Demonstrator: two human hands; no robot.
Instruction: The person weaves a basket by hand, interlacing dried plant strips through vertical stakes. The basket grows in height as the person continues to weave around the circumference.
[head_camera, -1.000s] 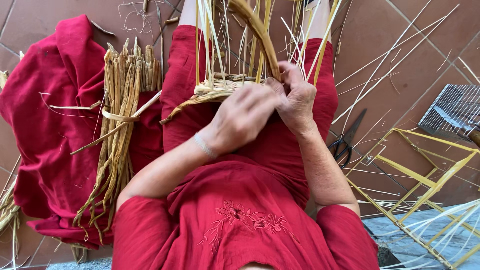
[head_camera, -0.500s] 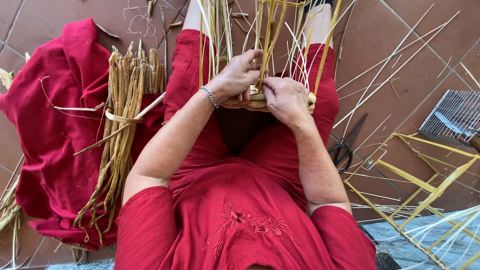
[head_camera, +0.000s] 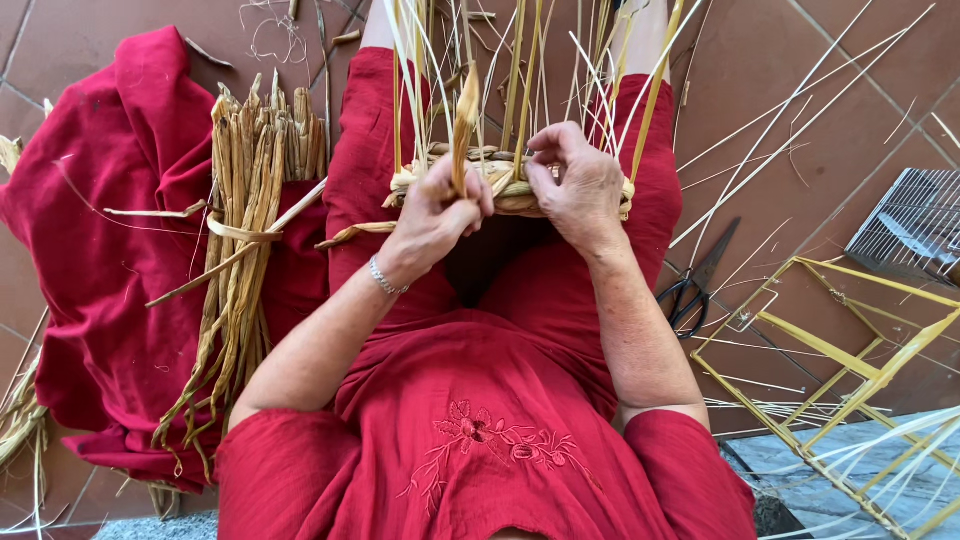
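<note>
Left hand (head_camera: 435, 215): I pinch a flat straw strand (head_camera: 465, 125), now raised toward 12 o'clock.
Right hand (head_camera: 580, 185): fingers clamp the woven rim.
Basket (head_camera: 510, 185): on my lap, turned stakes-up since earlier.
Bundle (head_camera: 240, 260): 9 o'clock, on red cloth (head_camera: 90, 250).

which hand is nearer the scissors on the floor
Right. The right hand rests on the woven basket rim, closer to the black scissors; the left hand is farther across.

The upright straw stakes (head_camera: 520, 60) ran off the top edge, so their tips were unseen. The right hand (head_camera: 580, 185) covered part of the woven basket rim (head_camera: 510, 185). The grey wire rack (head_camera: 915, 225) was cut off at the right edge.
</note>
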